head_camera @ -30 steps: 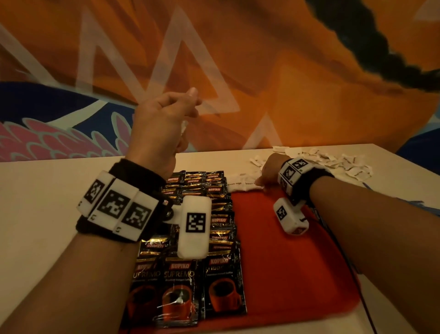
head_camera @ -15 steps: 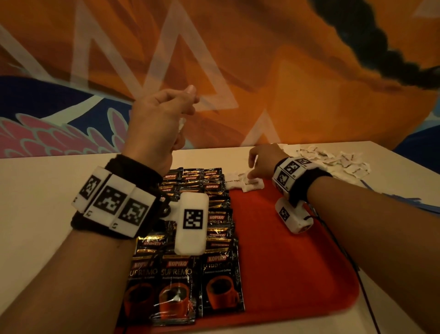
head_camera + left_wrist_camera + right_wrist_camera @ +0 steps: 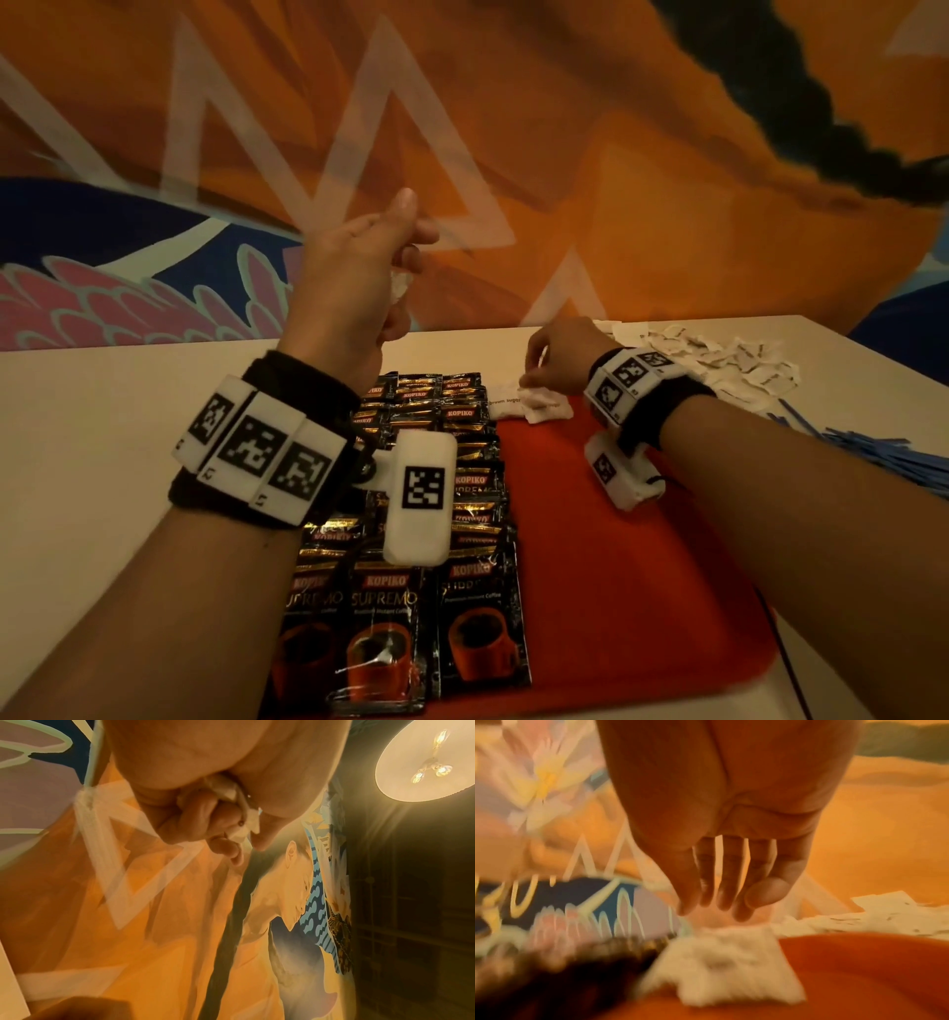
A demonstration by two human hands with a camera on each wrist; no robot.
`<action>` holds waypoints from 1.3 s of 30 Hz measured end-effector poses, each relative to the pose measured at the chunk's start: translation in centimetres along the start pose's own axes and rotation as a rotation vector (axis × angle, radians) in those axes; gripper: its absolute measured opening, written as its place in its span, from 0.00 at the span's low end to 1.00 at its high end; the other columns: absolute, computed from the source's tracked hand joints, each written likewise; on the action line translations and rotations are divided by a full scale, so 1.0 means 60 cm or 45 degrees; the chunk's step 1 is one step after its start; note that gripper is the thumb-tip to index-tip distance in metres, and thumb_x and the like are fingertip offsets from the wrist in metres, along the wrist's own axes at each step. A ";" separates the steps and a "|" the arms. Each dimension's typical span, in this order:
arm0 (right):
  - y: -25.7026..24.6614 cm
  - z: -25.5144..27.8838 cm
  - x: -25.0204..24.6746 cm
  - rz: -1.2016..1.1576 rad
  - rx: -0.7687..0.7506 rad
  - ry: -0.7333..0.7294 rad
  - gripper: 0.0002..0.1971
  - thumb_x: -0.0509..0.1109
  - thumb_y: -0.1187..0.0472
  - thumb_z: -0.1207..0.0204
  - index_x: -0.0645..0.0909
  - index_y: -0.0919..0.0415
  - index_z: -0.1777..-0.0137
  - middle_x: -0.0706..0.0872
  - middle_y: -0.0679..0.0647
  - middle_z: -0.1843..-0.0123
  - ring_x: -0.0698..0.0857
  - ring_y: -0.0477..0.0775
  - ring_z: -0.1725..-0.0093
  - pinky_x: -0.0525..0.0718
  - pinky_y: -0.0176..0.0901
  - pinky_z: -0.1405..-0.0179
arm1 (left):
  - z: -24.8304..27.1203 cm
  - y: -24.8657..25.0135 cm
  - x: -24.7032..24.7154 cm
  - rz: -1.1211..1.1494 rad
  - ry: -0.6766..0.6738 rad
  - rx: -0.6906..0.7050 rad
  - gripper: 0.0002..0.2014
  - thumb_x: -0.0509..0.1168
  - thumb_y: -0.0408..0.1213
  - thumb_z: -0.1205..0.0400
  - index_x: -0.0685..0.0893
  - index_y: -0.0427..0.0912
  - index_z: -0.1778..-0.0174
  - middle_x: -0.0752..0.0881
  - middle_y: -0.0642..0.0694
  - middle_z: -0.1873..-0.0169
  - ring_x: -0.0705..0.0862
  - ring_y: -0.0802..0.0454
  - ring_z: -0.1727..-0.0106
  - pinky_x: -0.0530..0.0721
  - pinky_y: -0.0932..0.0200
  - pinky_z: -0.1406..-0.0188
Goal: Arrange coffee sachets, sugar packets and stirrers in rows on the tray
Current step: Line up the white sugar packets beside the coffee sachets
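A red tray (image 3: pixel 616 539) lies on the table. Its left part holds rows of black Kopiko coffee sachets (image 3: pixel 462 606). Two white sugar packets (image 3: pixel 544 408) lie at the tray's far edge, beside the sachets. My right hand (image 3: pixel 552 360) hovers just above them with fingers straight and nothing held; the right wrist view shows the fingers (image 3: pixel 731 882) over a packet (image 3: pixel 729 963). My left hand (image 3: pixel 380 257) is raised above the table, gripping white sugar packets (image 3: pixel 239 801) in its curled fingers. More sugar packets (image 3: pixel 719 360) lie heaped at the back right, blue stirrers (image 3: pixel 883 452) on the right.
The white table (image 3: pixel 102 437) stretches left of the tray. A painted orange mural wall (image 3: pixel 616 180) stands directly behind the table. A ceiling lamp (image 3: pixel 426 758) shows in the left wrist view.
My right hand has lifted off the sugar packets at the tray's far edge and drawn back slightly. The left hand stayed raised, holding its packets.
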State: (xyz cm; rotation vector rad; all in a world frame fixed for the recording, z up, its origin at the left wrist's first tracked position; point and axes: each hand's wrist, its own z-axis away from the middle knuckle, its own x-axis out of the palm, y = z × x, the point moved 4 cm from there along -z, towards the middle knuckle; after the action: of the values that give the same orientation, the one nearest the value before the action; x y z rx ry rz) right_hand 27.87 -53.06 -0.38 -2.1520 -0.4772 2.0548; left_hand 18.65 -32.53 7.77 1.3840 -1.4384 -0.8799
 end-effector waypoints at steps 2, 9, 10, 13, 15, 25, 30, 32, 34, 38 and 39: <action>-0.019 0.016 -0.034 -0.252 -0.043 0.128 0.07 0.78 0.51 0.25 0.87 0.54 0.55 0.91 0.51 0.57 0.87 0.46 0.61 0.85 0.40 0.62 | 0.000 -0.003 0.003 0.102 -0.074 -0.070 0.24 0.54 0.58 0.11 0.85 0.41 0.52 0.78 0.49 0.70 0.66 0.59 0.82 0.59 0.64 0.84; -0.122 0.135 -0.136 -1.056 -0.482 0.435 0.04 0.74 0.60 0.21 0.87 0.61 0.55 0.90 0.52 0.65 0.86 0.45 0.67 0.81 0.35 0.70 | 0.011 -0.009 0.021 0.216 -0.274 -0.148 0.36 0.40 0.68 0.15 0.76 0.39 0.40 0.78 0.44 0.71 0.65 0.56 0.82 0.61 0.69 0.86; -0.132 0.149 -0.140 -1.141 -0.532 0.408 0.05 0.74 0.61 0.21 0.87 0.62 0.54 0.90 0.51 0.66 0.86 0.45 0.67 0.81 0.34 0.71 | 0.013 -0.009 0.024 0.208 -0.299 -0.152 0.35 0.40 0.68 0.15 0.76 0.39 0.41 0.77 0.44 0.71 0.65 0.56 0.82 0.61 0.69 0.86; -0.149 0.166 -0.135 -1.133 -0.584 0.319 0.08 0.75 0.56 0.24 0.88 0.62 0.53 0.92 0.53 0.60 0.89 0.51 0.61 0.80 0.33 0.69 | 0.022 -0.009 0.033 0.135 -0.352 -0.171 0.35 0.40 0.68 0.15 0.78 0.41 0.49 0.78 0.47 0.75 0.69 0.57 0.82 0.64 0.68 0.85; -0.148 0.160 -0.124 -1.053 -0.549 0.340 0.09 0.77 0.53 0.26 0.89 0.58 0.54 0.92 0.52 0.58 0.88 0.49 0.59 0.79 0.36 0.65 | 0.027 -0.011 0.039 0.055 -0.388 -0.162 0.35 0.38 0.68 0.16 0.78 0.43 0.53 0.78 0.48 0.77 0.71 0.57 0.81 0.65 0.68 0.84; -0.115 0.149 -0.122 -1.252 -0.386 0.514 0.06 0.71 0.61 0.19 0.84 0.63 0.57 0.89 0.58 0.58 0.86 0.58 0.64 0.85 0.45 0.69 | 0.023 -0.014 0.041 -0.079 -0.547 -0.094 0.32 0.58 0.62 0.22 0.80 0.35 0.40 0.77 0.38 0.64 0.67 0.55 0.80 0.64 0.67 0.87; -0.114 0.144 -0.117 -1.618 -0.381 0.440 0.04 0.68 0.65 0.18 0.79 0.65 0.54 0.88 0.57 0.62 0.87 0.48 0.66 0.82 0.37 0.73 | 0.019 -0.008 0.036 -0.162 -0.369 0.085 0.08 0.71 0.38 0.20 0.87 0.39 0.48 0.85 0.54 0.72 0.67 0.58 0.81 0.65 0.68 0.85; -0.114 0.144 -0.118 -1.630 -0.415 0.386 0.05 0.72 0.64 0.23 0.79 0.63 0.52 0.88 0.57 0.62 0.87 0.51 0.64 0.82 0.40 0.72 | 0.016 -0.008 0.030 -0.126 -0.284 0.111 0.06 0.71 0.37 0.20 0.88 0.40 0.50 0.85 0.49 0.70 0.66 0.58 0.81 0.64 0.67 0.85; -0.110 0.144 -0.118 -1.595 -0.432 0.329 0.11 0.77 0.62 0.30 0.81 0.61 0.49 0.88 0.56 0.62 0.87 0.51 0.63 0.82 0.42 0.69 | 0.014 -0.006 0.027 -0.074 -0.258 0.117 0.08 0.70 0.34 0.19 0.88 0.37 0.46 0.87 0.45 0.65 0.64 0.56 0.81 0.62 0.66 0.85; -0.109 0.146 -0.117 -1.577 -0.487 0.310 0.15 0.78 0.57 0.37 0.84 0.61 0.52 0.89 0.55 0.57 0.88 0.50 0.58 0.84 0.42 0.62 | 0.014 -0.005 0.025 -0.017 -0.261 0.132 0.16 0.71 0.34 0.21 0.85 0.33 0.39 0.89 0.39 0.58 0.64 0.57 0.81 0.62 0.66 0.86; -0.110 0.145 -0.116 -1.601 -0.494 0.306 0.15 0.77 0.56 0.37 0.85 0.62 0.52 0.89 0.55 0.57 0.88 0.51 0.57 0.84 0.42 0.61 | 0.014 -0.005 0.026 -0.039 -0.269 0.131 0.17 0.72 0.35 0.23 0.85 0.33 0.39 0.89 0.37 0.57 0.66 0.59 0.82 0.63 0.66 0.86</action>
State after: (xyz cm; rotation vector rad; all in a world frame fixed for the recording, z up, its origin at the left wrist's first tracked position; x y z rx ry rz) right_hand 18.15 -50.09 7.68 -1.4452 -1.7071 1.0137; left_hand 18.04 -34.19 7.40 1.4252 -1.6455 -1.0081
